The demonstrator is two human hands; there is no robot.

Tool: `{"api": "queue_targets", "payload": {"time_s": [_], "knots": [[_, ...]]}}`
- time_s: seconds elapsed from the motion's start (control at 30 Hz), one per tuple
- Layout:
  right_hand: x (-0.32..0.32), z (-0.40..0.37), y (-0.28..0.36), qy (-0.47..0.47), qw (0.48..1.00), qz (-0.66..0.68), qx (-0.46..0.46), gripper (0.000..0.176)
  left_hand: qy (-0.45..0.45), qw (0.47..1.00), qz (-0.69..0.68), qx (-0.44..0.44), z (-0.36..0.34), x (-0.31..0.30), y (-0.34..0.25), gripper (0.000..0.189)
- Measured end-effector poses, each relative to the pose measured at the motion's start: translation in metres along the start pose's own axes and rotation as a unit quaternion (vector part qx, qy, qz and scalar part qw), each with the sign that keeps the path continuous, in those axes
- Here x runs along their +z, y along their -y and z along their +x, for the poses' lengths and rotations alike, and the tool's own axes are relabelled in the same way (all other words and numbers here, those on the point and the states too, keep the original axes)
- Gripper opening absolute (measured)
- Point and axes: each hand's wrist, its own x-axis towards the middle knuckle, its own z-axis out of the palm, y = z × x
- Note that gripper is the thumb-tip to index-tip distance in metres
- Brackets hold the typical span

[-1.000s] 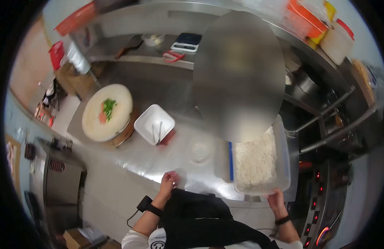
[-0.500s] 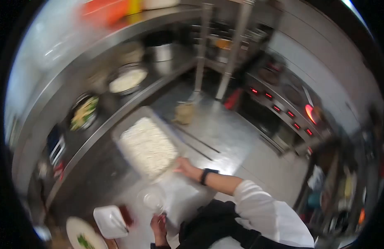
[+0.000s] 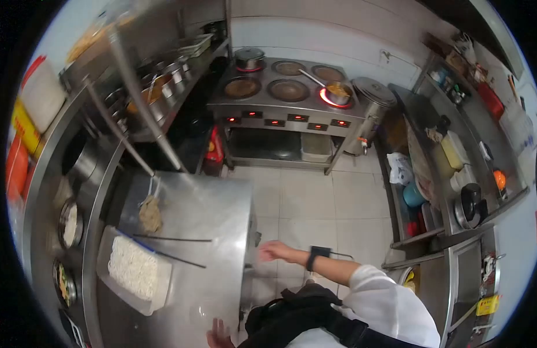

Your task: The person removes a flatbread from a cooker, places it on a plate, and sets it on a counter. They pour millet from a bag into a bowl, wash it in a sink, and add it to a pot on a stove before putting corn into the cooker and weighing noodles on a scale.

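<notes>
My right hand (image 3: 273, 252) hangs just off the right edge of the steel table (image 3: 231, 197). It holds nothing, and its fingers are loosely stretched. My left hand (image 3: 220, 334) is at the bottom edge of the view, fingers apart, partly cut off. Close by on the table is a clear round bowl (image 3: 200, 312), faint against the steel. A plastic tub (image 3: 158, 296) of white, noodle-like food (image 3: 132, 269) sits at the table's left. Two long dark chopsticks (image 3: 175, 238) lie apart beside it. Behind them is a tan cloth-like bundle (image 3: 150, 214).
A cooktop (image 3: 262, 107) with several round plates stands at the back; a small pan (image 3: 338, 93) of food sits on a glowing red one. Beside it is a tall metal pot (image 3: 370, 113). Shelving (image 3: 454, 203) lines the right, bowls stand left, and tiled floor (image 3: 306, 200) lies between.
My view has swung up and right to the cooktop. My left hand has let go of the clear bowl. My right hand has left the tub's edge and moved past the table edge.
</notes>
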Motion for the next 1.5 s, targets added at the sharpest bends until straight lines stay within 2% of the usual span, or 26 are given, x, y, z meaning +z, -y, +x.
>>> {"api": "queue_targets", "payload": {"time_s": [0.07,0.1,0.13,0.17,0.2,0.27,0.3,0.4,0.47,0.57,0.6,0.7,0.73,0.9,0.93,1.1,1.13,1.2,1.23,1.27,1.3,1.33,1.37,1.4,1.43,1.5], "knots": [[-0.178,-0.107,-0.018,-0.129,0.991,0.023,0.032,0.028,0.081,0.996,0.035,-0.019,-0.028,0.112,0.099,0.042],[-0.283,-0.191,-0.033,-0.162,0.983,0.086,0.01,0.027,0.082,0.996,0.007,0.033,-0.055,0.187,0.175,0.031],[-0.288,-0.172,-0.025,-0.207,0.972,0.109,0.001,0.027,0.082,0.993,-0.023,0.081,-0.007,0.208,0.149,0.023],[-0.202,-0.085,-0.025,-0.234,0.961,0.14,-0.046,0.027,0.099,0.992,-0.008,0.076,0.09,0.159,0.047,0.023],[-0.255,-0.136,-0.045,-0.271,0.949,0.149,-0.059,0.027,0.136,0.989,0.016,0.048,0.073,0.207,0.081,0.023],[-0.293,-0.145,-0.028,-0.329,0.924,0.178,-0.083,0.027,0.205,0.977,0.054,-0.005,0.105,0.276,0.087,0.024],[-0.326,-0.165,-0.017,-0.365,0.907,0.188,-0.094,0.026,0.218,0.974,0.047,-0.037,0.102,0.323,0.102,0.036],[-0.44,-0.206,0.014,-0.415,0.869,0.198,-0.183,0.022,0.267,0.957,0.055,-0.097,0.111,0.421,0.163,0.036],[-0.47,-0.212,0.059,-0.472,0.822,0.217,-0.235,0.019,0.31,0.939,0.082,-0.125,0.139,0.458,0.162,0.041],[-0.569,-0.269,0.112,-0.542,0.747,0.224,-0.312,0.017,0.353,0.917,0.117,-0.143,0.155,0.532,0.213,0.046],[-0.557,-0.246,0.13,-0.571,0.722,0.219,-0.323,0.017,0.346,0.917,0.13,-0.152,0.189,0.533,0.182,0.049],[-0.625,-0.299,0.161,-0.635,0.661,0.23,-0.327,0.017,0.38,0.9,0.144,-0.161,0.212,0.617,0.233,0.049],[-0.612,-0.29,0.171,-0.645,0.638,0.248,-0.34,0.017,0.397,0.89,0.149,-0.17,0.238,0.628,0.218,0.049],[-0.706,-0.385,0.18,-0.719,0.531,0.237,-0.38,0.013,0.427,0.845,0.186,-0.263,0.263,0.761,0.28,0.047],[-0.704,-0.406,0.197,-0.752,0.514,0.213,-0.353,0.013,0.43,0.843,0.183,-0.266,0.261,0.784,0.287,0.047],[-0.817,-0.521,0.219,-0.867,0.396,0.063,-0.297,0.01,0.492,0.808,0.19,-0.263,0.24,0.871,0.334,0.043],[-0.845,-0.542,0.219,-0.892,0.345,-0.019,-0.291,0.011,0.486,0.815,0.185,-0.257,0.239,0.88,0.341,0.043],[-0.881,-0.589,0.234,-0.916,0.185,-0.326,-0.145,0.016,0.461,0.824,0.173,-0.282,0.243,0.891,0.355,0.037],[-0.874,-0.602,0.268,-0.917,0.252,-0.305,-0.047,0.023,0.452,0.821,0.199,-0.288,0.248,0.894,0.365,0.034],[-0.887,-0.614,0.289,-0.897,0.2,-0.378,0.115,0.03,0.43,0.825,0.221,-0.292,0.255,0.896,0.378,0.031],[-0.996,-0.708,0.206,-0.713,-0.028,-0.632,0.301,0.033,0.408,0.834,0.228,-0.293,0.254,0.899,0.391,0.03],[-1.012,-0.725,0.238,-0.757,0.062,-0.534,0.371,0.023,0.384,0.842,0.234,-0.297,0.25,0.903,0.405,0.028],[-1.048,-0.771,0.236,-0.891,0.207,-0.391,0.104,0.025,0.347,0.859,0.23,-0.299,0.245,0.904,0.419,0.031],[-1.086,-0.809,0.219,-0.858,0.149,-0.473,0.131,0.028,0.317,0.868,0.233,-0.302,0.234,0.91,0.429,0.034],[-1.114,-0.816,0.254,-0.823,0.339,-0.417,0.185,0.028,0.255,0.885,0.257,-0.293,0.213,0.926,0.444,0.042],[-1.094,-0.822,0.27,-0.805,0.314,-0.443,0.239,0.03,0.269,0.88,0.244,-0.306,0.203,0.937,0.459,0.046]]}}
